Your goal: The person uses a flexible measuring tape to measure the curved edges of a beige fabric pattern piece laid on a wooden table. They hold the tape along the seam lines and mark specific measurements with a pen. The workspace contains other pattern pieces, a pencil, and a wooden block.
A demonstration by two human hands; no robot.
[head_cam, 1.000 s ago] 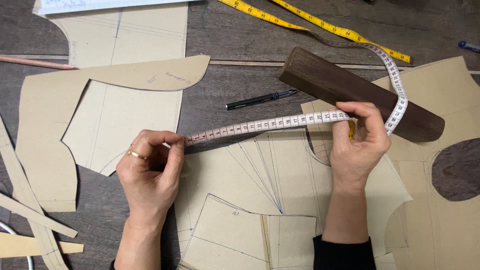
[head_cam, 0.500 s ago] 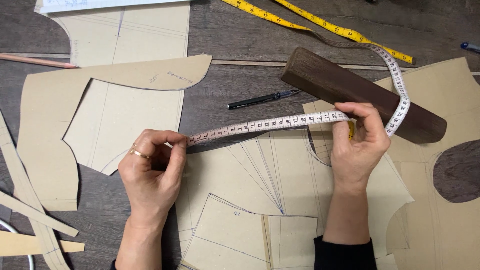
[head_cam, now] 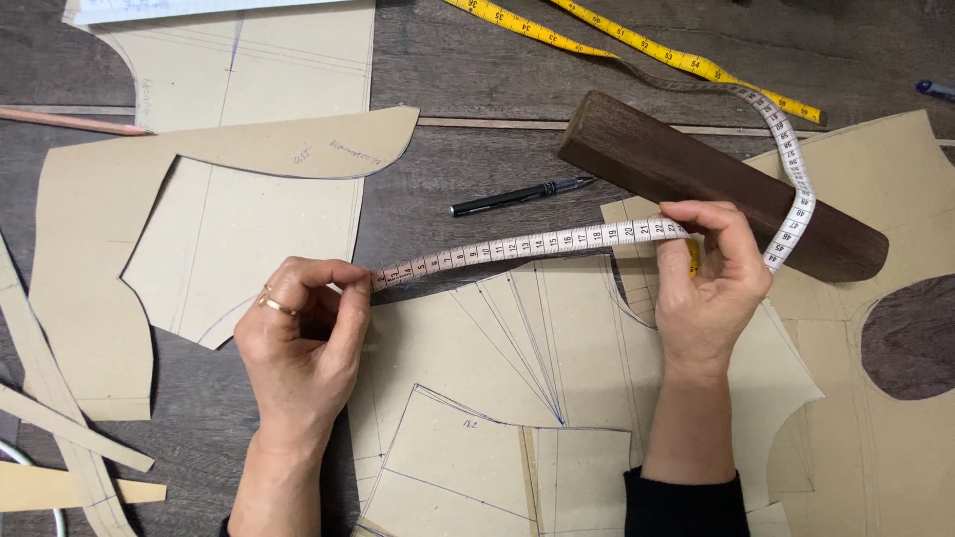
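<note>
My left hand [head_cam: 298,343] pinches the end of a measuring tape [head_cam: 527,245] against the upper edge of a fanned, slashed paper pattern piece [head_cam: 497,368]. My right hand [head_cam: 708,288] pinches the same tape further along, near the pattern's right part. Between the hands the tape runs in a shallow curve, white side up. Beyond my right hand it loops over a dark wooden block [head_cam: 716,184] and trails off with its yellow side up toward the top of the table. A ring sits on my left hand.
A black pen [head_cam: 517,196] lies just above the tape. Cut kraft paper pattern pieces [head_cam: 199,239] cover the left and right of the dark wooden table [head_cam: 477,60]. A pencil [head_cam: 70,121] lies at the far left. Paper strips [head_cam: 60,438] lie at bottom left.
My left hand has shifted slightly to the right along the pattern edge with the tape end. My right hand and the tape loop stay nearly where they were.
</note>
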